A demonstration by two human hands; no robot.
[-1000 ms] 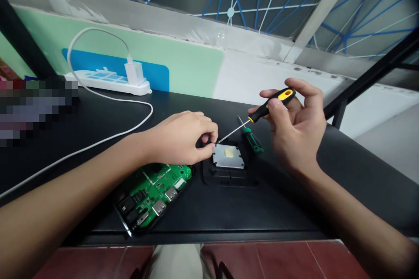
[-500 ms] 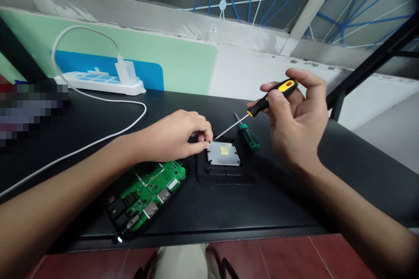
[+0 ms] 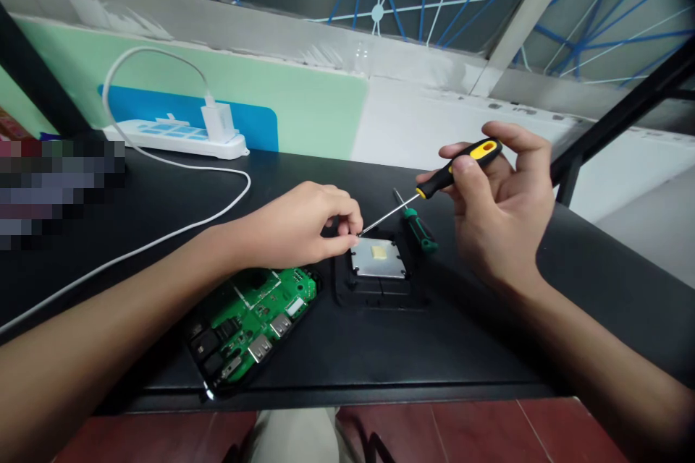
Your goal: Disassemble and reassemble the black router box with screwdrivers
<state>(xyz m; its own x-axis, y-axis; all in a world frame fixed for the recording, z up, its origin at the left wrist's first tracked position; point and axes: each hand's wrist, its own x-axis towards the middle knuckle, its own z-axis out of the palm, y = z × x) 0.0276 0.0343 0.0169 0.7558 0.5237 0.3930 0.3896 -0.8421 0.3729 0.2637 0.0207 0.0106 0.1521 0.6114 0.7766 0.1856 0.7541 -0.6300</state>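
My right hand (image 3: 504,188) grips a black-and-yellow screwdriver (image 3: 456,170), its thin shaft slanting down to the left. The tip meets the fingertips of my left hand (image 3: 315,224), which are pinched together at the upper left corner of a silver metal plate (image 3: 363,265). Whatever sits between those fingertips is too small to make out. A pale yellow pad (image 3: 378,252) lies on the plate, which rests inside a black plastic cover (image 3: 380,298). Below my left wrist is a green circuit board (image 3: 255,318) with USB ports, in a black casing.
A green-and-black screwdriver (image 3: 419,231) lies right of the cover on the black table (image 3: 391,354). Against the wall stands a white power strip (image 3: 179,139) with a charger (image 3: 217,121) plugged in. Its white cable (image 3: 179,231) runs across the table's left side.
The whole view has shifted slightly, so everything appears a little further right. Both hands keep their grips, and the screwdriver tip stays at the plate's corner.
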